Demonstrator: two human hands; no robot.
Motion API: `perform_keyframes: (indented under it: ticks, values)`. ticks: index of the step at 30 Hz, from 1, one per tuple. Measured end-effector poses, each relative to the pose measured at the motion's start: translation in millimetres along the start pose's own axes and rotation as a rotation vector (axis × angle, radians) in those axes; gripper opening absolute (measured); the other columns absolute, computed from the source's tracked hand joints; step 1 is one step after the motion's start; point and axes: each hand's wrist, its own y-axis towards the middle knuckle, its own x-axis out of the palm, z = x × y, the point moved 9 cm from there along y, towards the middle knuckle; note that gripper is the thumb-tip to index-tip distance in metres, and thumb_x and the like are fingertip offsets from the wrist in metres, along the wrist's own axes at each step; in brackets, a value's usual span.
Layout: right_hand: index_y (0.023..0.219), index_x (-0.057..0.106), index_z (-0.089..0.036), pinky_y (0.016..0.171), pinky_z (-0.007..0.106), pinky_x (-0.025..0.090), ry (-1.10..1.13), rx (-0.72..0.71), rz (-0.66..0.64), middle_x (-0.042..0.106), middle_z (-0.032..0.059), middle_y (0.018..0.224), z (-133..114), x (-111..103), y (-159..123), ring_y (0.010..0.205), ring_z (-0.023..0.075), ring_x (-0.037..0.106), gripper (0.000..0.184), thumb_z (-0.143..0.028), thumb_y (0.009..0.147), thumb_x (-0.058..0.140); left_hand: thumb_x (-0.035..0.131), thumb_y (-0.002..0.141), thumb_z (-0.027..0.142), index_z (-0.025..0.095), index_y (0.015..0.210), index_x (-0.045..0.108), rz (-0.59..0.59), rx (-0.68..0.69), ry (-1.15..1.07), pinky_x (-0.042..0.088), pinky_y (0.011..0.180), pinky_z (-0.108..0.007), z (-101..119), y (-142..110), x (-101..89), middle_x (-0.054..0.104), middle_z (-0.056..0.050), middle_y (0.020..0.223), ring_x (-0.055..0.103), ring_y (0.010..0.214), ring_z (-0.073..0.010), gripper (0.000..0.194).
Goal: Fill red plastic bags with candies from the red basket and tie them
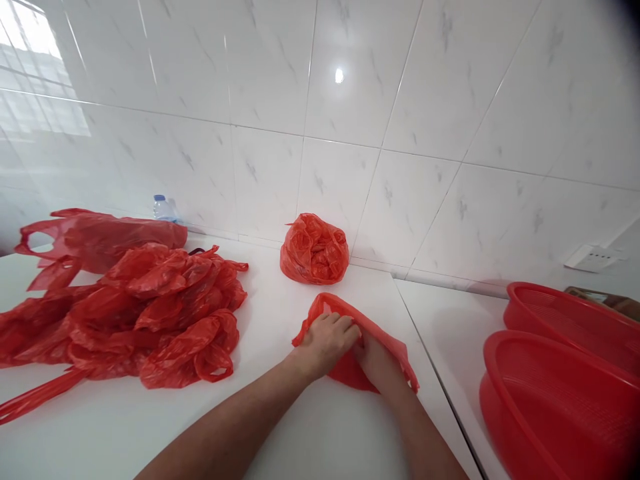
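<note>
A red plastic bag [350, 378] lies on the white table in front of me, partly spread out. My left hand [327, 337] rests over its left part, fingers curled and closed on the plastic. Close beside it, my right hand [377, 363] reaches in beneath the bag's upper fold and meets the left hand. The right fingertips are hidden by the left hand and the plastic, though the hand looks closed on the bag. Just beyond, a bundled red plastic bag [315, 250] stands against the wall, stuffed with more crumpled red plastic.
To the left is a heap of crumpled red plastic bags [165, 307], with a long rolled bag [125, 239] behind it. A clear bottle with a blue cap [163, 208] stands by the tiled wall. Two red plastic baskets [555, 407] occupy the right surface, past a seam [435, 363].
</note>
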Motion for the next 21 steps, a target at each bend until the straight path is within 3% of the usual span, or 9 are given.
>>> perform_keyframes:
  ticks: [3, 5, 7, 10, 13, 16, 18, 21]
  values:
    - [0.088, 0.064, -0.025, 0.064, 0.032, 0.045, 0.001, 0.037, -0.26, 0.066, 0.0001, 0.08, -4.0, 14.2, -4.1, 0.075, 0.0195, 0.061, 0.024, -0.044, 0.082, 0.049, 0.056, 0.078, 0.014, 0.016, 0.091, 0.063, -0.034, -0.196, 0.022, 0.042, 0.069, -0.038, -28.2, -2.6, 8.3, 0.06, -0.01, 0.084, 0.056, 0.081, -0.0259, 0.015]
    - [0.096, 0.064, -0.026, 0.073, 0.031, 0.045, 0.052, 0.054, -0.312, 0.066, 0.0013, 0.096, -3.4, 12.2, -3.9, 0.089, 0.0198, 0.06, 0.029, -0.045, 0.083, 0.048, 0.067, 0.07, 0.029, 0.019, 0.108, 0.06, -0.04, -0.249, 0.025, 0.042, 0.08, -0.044, -42.5, -7.8, 10.3, 0.059, -0.011, 0.101, 0.053, 0.097, -0.0303, 0.039]
    - [0.105, 0.063, -0.027, 0.076, 0.03, 0.045, 0.111, 0.086, -0.281, 0.066, 0.0012, 0.103, 4.0, 4.6, 0.4, 0.093, 0.0192, 0.06, 0.033, -0.046, 0.083, 0.049, 0.072, 0.062, 0.044, 0.024, 0.121, 0.053, -0.11, -0.305, 0.02, 0.039, 0.089, -0.049, -56.1, -14.3, 17.5, 0.055, -0.011, 0.116, 0.048, 0.109, -0.033, 0.065]
    - [0.102, 0.062, -0.022, 0.062, 0.028, 0.045, 0.213, 0.215, -0.18, 0.068, 0.0022, 0.087, 30.5, -5.3, 8.6, 0.067, 0.0155, 0.06, 0.034, -0.047, 0.081, 0.052, 0.07, 0.057, 0.051, 0.028, 0.131, 0.046, -0.298, -0.401, -0.041, 0.038, 0.093, -0.051, -73.0, -25.0, 35.3, 0.049, -0.011, 0.13, 0.042, 0.12, -0.036, 0.082]
    - [0.089, 0.061, -0.018, 0.054, 0.025, 0.046, 0.525, 0.387, -0.067, 0.067, 0.0056, 0.092, 60.2, -7.4, 12.7, 0.061, 0.0124, 0.059, 0.027, -0.042, 0.078, 0.06, 0.067, 0.059, 0.047, 0.028, 0.134, 0.042, -0.451, -0.455, -0.137, 0.03, 0.1, -0.054, -79.3, -32.2, 45.4, 0.053, -0.01, 0.128, 0.048, 0.116, -0.0346, 0.081]
    - [0.084, 0.06, -0.016, 0.053, 0.022, 0.048, 0.85, 0.484, -0.032, 0.066, 0.0054, 0.088, 75.4, -1.2, 14.0, 0.066, 0.0118, 0.061, 0.024, -0.034, 0.071, 0.071, 0.066, 0.06, 0.041, 0.027, 0.13, 0.045, -0.529, -0.463, -0.168, 0.012, 0.105, -0.062, -77.3, -33.5, 41.2, 0.063, -0.009, 0.113, 0.057, 0.105, -0.0325, 0.075]
    - [0.079, 0.06, -0.017, 0.048, 0.019, 0.046, 0.92, 0.503, -0.01, 0.062, 0.0012, 0.072, 80.4, -0.9, 14.7, 0.057, 0.0093, 0.057, 0.024, -0.031, 0.067, 0.075, 0.066, 0.059, 0.037, 0.027, 0.127, 0.048, -0.557, -0.467, -0.168, 0.006, 0.103, -0.066, -74.5, -33.0, 35.5, 0.065, -0.009, 0.107, 0.059, 0.101, -0.0326, 0.071]
    - [0.072, 0.057, -0.017, 0.04, 0.016, 0.04, 0.941, 0.507, -0.015, 0.054, -0.0031, 0.06, 82.6, -1.2, 15.1, 0.048, 0.0065, 0.049, 0.026, -0.033, 0.066, 0.076, 0.067, 0.058, 0.03, 0.026, 0.122, 0.05, -0.566, -0.478, -0.154, 0.008, 0.101, -0.068, -72.8, -32.1, 29.0, 0.066, -0.009, 0.104, 0.059, 0.099, -0.0331, 0.067]
